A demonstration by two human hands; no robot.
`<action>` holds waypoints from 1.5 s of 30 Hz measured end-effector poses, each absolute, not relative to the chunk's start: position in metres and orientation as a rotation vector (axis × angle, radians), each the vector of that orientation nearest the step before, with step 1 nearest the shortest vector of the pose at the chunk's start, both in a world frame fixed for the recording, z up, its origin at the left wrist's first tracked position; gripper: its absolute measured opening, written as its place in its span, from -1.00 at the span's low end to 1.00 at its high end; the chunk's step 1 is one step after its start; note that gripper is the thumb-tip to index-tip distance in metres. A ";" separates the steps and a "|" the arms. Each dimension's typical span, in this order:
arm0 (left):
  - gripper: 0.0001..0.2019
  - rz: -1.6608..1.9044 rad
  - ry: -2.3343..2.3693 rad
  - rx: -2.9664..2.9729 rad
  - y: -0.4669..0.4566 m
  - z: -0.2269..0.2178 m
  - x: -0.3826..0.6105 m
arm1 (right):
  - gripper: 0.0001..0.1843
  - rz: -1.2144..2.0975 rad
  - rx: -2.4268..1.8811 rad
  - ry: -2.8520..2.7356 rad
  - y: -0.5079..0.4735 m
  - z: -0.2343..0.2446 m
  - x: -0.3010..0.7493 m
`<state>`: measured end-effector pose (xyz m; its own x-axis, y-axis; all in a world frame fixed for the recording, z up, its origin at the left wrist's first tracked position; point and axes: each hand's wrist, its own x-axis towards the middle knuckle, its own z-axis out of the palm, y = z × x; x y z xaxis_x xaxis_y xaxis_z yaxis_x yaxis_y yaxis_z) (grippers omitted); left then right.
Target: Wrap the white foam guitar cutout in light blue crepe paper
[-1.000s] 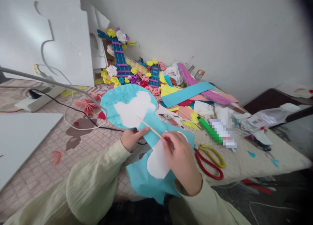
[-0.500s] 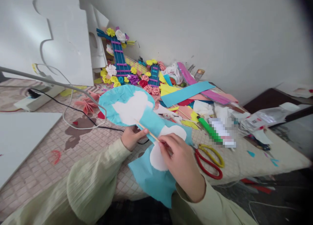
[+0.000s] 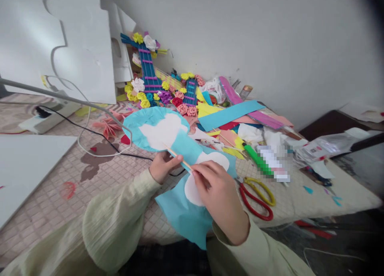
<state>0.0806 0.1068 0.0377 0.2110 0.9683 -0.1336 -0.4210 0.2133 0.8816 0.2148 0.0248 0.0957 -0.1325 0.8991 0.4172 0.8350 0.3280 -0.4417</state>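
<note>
My right hand [image 3: 220,196] pinches a thin wooden stick [image 3: 177,157], whose tip touches or lies just over the white middle [image 3: 162,133] of a paper craft piece. Light-blue crepe paper [image 3: 187,146] covers the upper end and edge strip of that piece. At its near end the blue paper [image 3: 184,216] hangs loose, with rounded white parts [image 3: 193,190] showing. My left hand [image 3: 164,167] grips the piece's left edge, thumb on top and fingers curled underneath, partly hidden. Scissors [image 3: 256,194] with one red and one yellow handle lie right of my right hand.
Guitar-like blue paper shapes [image 3: 147,70] with crepe flowers lean at the back. Crepe strips [image 3: 231,115] and a green tool [image 3: 258,160], partly blurred out, lie to the right. A cable [image 3: 99,137], a power strip [image 3: 45,118] and white boards [image 3: 30,176] occupy the left.
My right hand and the stick have shifted slightly left, the tip sliding a little across the white surface. My left hand keeps its grip.
</note>
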 end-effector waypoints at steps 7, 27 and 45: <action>-0.67 1.120 0.775 0.726 0.106 0.042 0.082 | -0.77 0.162 -1.525 -2.000 0.029 0.088 0.211; -0.69 1.114 0.774 0.700 0.106 0.038 0.084 | -0.70 -0.137 -1.375 -2.069 0.038 0.062 0.225; -0.69 1.089 0.904 0.763 0.107 0.031 0.082 | -0.68 -0.258 -1.328 -2.038 0.040 0.054 0.228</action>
